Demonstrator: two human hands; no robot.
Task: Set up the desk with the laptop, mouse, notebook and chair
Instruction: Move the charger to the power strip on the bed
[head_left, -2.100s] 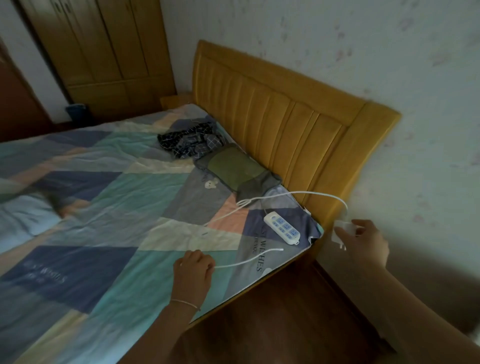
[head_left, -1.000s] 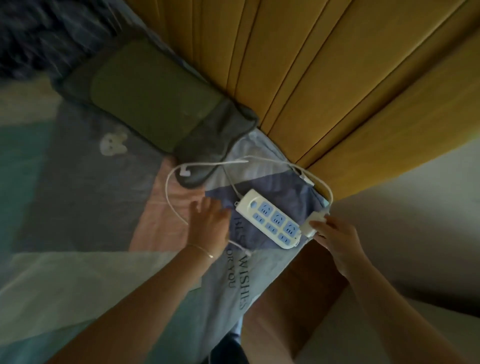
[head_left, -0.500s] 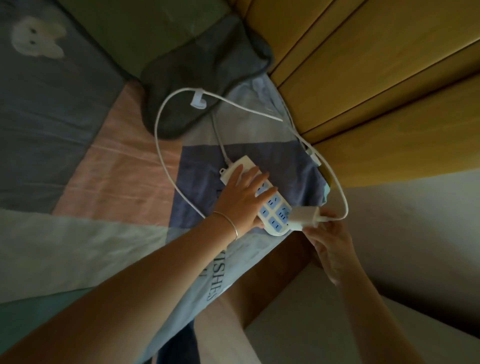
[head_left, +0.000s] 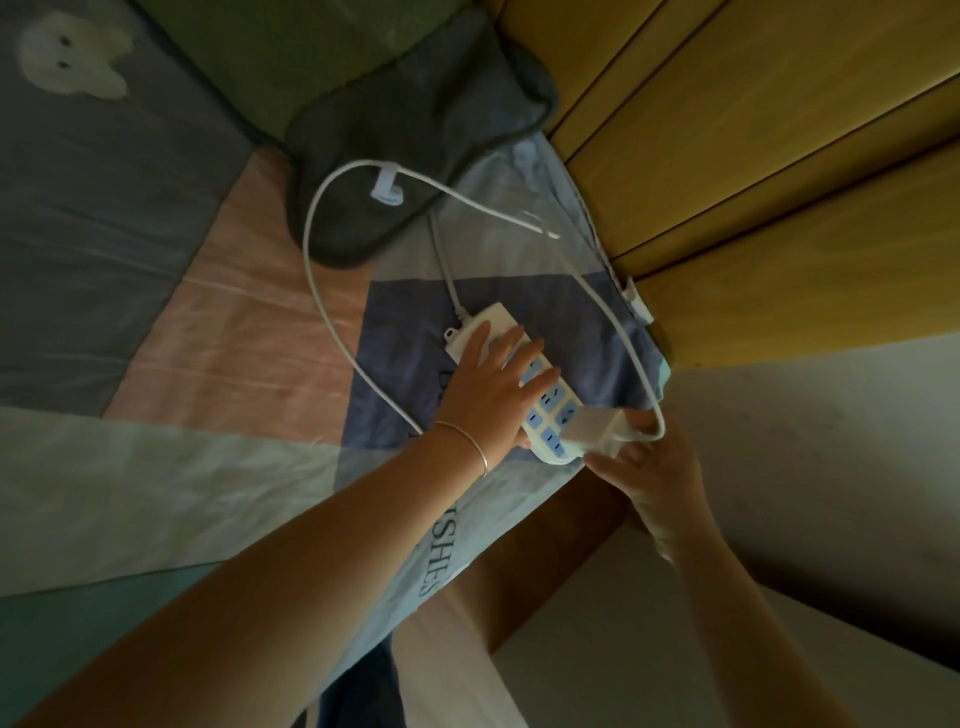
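The right hand (head_left: 652, 467) is seen at the bed's near corner, its fingers closed around a white charger plug (head_left: 597, 428) that is pressed against the end sockets of a white power strip (head_left: 545, 400). The strip is held flat on the patchwork bedsheet (head_left: 234, 338) by the left hand (head_left: 491, 392), laid open with fingers spread across it. A white cable (head_left: 322, 291) is looped from the plug across the sheet to a dark grey pillow (head_left: 415, 119). Behind that, a yellow headboard (head_left: 753, 156) is seen. No laptop, mouse, notebook or chair can be made out.
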